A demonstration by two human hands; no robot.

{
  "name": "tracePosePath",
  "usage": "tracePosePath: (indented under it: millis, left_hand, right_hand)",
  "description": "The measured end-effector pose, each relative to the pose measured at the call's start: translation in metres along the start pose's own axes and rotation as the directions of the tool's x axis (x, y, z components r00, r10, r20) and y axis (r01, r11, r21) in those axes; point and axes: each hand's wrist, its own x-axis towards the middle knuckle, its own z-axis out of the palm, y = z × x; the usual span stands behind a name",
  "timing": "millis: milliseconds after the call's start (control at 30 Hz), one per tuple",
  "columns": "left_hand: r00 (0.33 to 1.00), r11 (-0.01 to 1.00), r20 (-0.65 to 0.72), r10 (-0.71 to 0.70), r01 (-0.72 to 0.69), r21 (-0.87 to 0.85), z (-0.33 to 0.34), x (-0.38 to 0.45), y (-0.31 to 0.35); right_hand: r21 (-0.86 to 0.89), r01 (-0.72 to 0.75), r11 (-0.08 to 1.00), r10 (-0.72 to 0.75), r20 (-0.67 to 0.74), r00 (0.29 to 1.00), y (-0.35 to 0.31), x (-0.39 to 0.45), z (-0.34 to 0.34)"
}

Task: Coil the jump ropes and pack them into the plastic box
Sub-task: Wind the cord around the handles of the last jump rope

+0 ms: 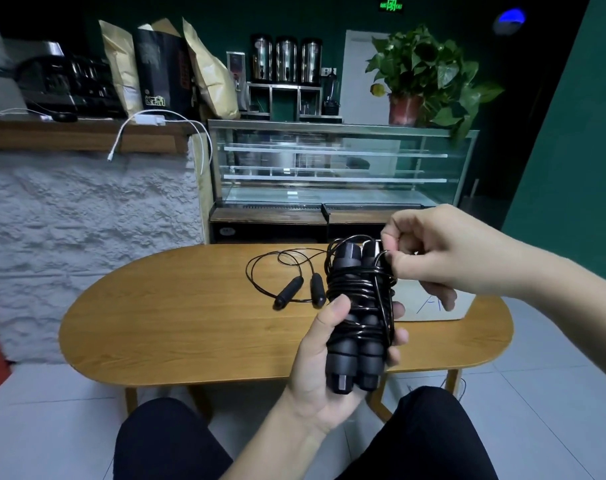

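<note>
my left hand (324, 362) grips wound jump rope (358, 317) by both handles; my right hand (433, 254) pinches its cord; second rope (287, 282) loose on desk (190, 306).

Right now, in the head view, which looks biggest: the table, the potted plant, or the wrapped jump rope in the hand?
1. Table
2. Potted plant and wrapped jump rope look about alike; the rope sits much nearer the camera, so I won't rank them.
</note>
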Motion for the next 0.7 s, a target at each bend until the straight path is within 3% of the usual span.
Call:
tracePosePath:
  millis: [133, 267, 400, 533, 700]
  left_hand:
    - [1.000, 0.989, 0.008, -0.019, 0.020, -0.147, -0.005, 0.000, -0.001]
    - [1.000, 0.974, -0.014, -0.021, 0.017, -0.225, -0.014, 0.004, -0.001]
    - [0.999, 0.989, -0.032, -0.030, 0.025, -0.144, -0.031, 0.018, 0.002]
    - [0.989, 0.999, -0.146, -0.038, 0.036, -0.020, -0.046, 0.043, 0.009]
    - [0.960, 0.965, -0.277, -0.038, 0.108, 0.240, -0.064, 0.086, 0.014]
  right_hand:
    - [0.250, -0.045, 0.967, 0.055, -0.036, 0.998, 0.014, 0.005, 0.010]
    - [0.548, -0.061, 0.834, 0.107, -0.053, 0.993, 0.035, 0.018, 0.030]
    - [0.635, -0.011, 0.773, 0.079, -0.078, 0.994, 0.053, 0.032, 0.043]
    - [0.731, -0.006, 0.682, 0.151, -0.133, 0.980, 0.076, 0.047, 0.044]
    - [0.711, -0.061, 0.700, 0.275, -0.190, 0.942, 0.115, 0.061, 0.044]
